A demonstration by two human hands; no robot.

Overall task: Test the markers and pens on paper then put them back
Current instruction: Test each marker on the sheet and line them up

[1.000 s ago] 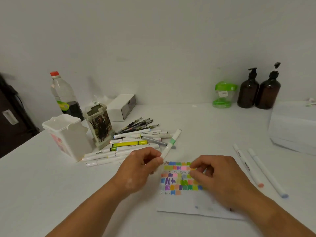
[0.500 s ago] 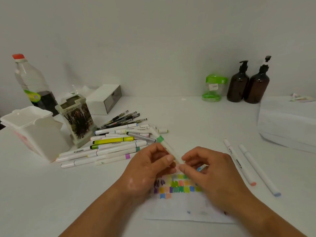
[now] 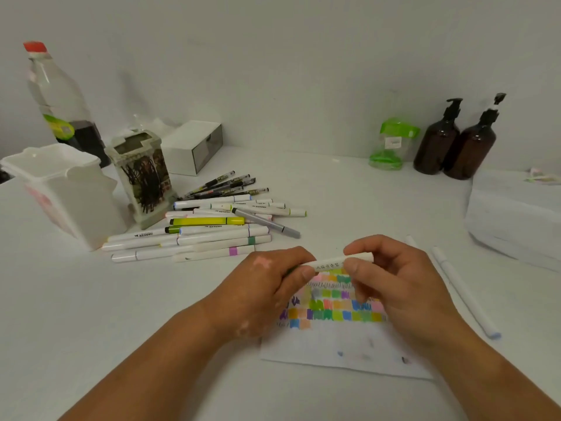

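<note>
A white marker (image 3: 334,262) lies level between both hands, just above the paper (image 3: 343,344). My left hand (image 3: 267,287) grips its left end, where a bit of green shows under the fingers. My right hand (image 3: 397,284) pinches its right part between thumb and forefinger. The paper carries rows of coloured test swatches (image 3: 334,308). A pile of white markers, a yellow-green highlighter (image 3: 206,221), a grey pen (image 3: 267,223) and several black pens (image 3: 224,186) lies to the left. Two white markers (image 3: 464,296) rest to the right of the paper.
A white plastic holder (image 3: 69,192) and a patterned pen holder (image 3: 142,177) stand at the left, with a bottle (image 3: 60,101) and a white box (image 3: 194,147) behind. A green-lidded jar (image 3: 391,144) and two brown pump bottles (image 3: 455,141) stand at the back right. A white block (image 3: 516,214) sits at the right edge.
The marker swung from pointing away to lying level across both hands. My right hand came off the paper and took hold of its right part. The view shifted left and closer.
</note>
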